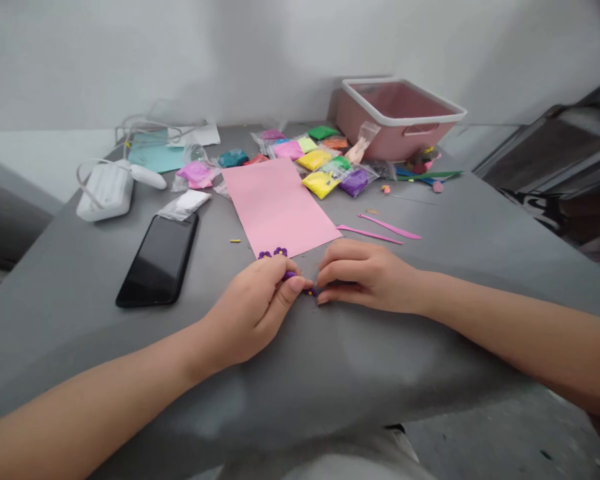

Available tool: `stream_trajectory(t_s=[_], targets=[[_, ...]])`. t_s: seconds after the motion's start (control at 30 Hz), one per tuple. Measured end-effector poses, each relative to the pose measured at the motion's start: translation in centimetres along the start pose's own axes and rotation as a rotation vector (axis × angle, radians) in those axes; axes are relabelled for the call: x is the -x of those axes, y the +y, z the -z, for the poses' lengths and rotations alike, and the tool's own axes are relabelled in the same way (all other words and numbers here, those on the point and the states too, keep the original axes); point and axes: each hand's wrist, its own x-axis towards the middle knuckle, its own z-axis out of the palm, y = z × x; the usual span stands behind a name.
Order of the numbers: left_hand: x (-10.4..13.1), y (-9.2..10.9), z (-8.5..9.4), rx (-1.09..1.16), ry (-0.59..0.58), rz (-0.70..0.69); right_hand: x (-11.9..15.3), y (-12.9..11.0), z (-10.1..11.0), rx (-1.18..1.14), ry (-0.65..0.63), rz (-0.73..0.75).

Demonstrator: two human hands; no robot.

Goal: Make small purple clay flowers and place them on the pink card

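Note:
My left hand [257, 300] is closed on a piece of purple modelling clay [290, 274], pinched between thumb and fingers. A small purple clay flower with a yellow centre [310, 291] sticks out past the thumb tip. Two more purple clay flowers [280, 251] show just beyond the knuckles, at the near edge of a pink paper sheet [283, 203]; whether they join the held piece is hidden. Close to the right of the small flower is my right hand [365, 275], its fingers bent and a gap between them and the thumb. Nothing shows in that gap.
A black phone [157, 263] lies left, near a white power strip [107, 190]. Bagged coloured clay [320, 183] is heaped behind the paper. Pink modelling tools [390, 227] lie right, below a pink basket [390, 130]. A small yellow strip [235, 241] is beside the paper.

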Motion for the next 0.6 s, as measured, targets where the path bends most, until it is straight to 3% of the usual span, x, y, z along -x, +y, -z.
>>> stream_trajectory(t_s=[0.6], targets=[[-0.13, 0.2, 0.08, 0.016, -0.016, -0.001, -0.14, -0.09, -0.16, -0.007, 0.014, -0.065]])
